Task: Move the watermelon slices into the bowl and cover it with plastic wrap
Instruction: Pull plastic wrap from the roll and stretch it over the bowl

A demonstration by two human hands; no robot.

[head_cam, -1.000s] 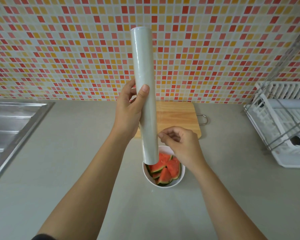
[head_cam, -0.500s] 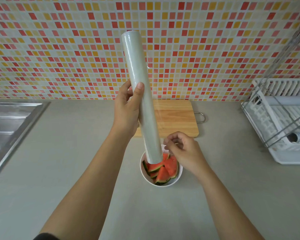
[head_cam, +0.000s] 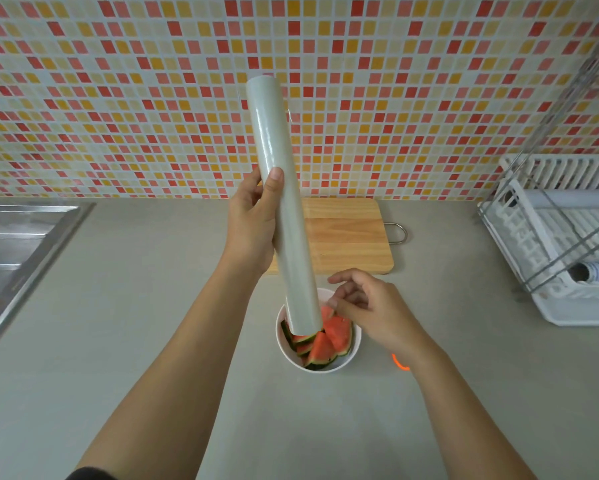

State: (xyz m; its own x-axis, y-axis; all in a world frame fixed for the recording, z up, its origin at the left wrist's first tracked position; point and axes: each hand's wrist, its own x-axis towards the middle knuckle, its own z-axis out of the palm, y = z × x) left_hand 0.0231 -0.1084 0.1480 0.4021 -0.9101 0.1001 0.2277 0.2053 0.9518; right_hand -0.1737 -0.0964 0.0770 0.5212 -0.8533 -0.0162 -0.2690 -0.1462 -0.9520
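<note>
A long pale roll of plastic wrap stands nearly upright, leaning slightly left at the top, with my left hand gripping its middle. Its lower end hangs over a white bowl on the grey counter. Several red watermelon slices with green rind lie in the bowl. My right hand hovers just right of the roll's lower end, over the bowl's far right rim, thumb and fingers pinched close together. Whether it holds a film edge I cannot tell.
A wooden cutting board with a metal loop lies behind the bowl against the mosaic tile wall. A steel sink is at the left. A white dish rack with wire frame stands at the right.
The roll has tilted further left at its top and sunk a little. My right hand shifted slightly right of the roll's lower end, fingers loosening from a tighter pinch.
</note>
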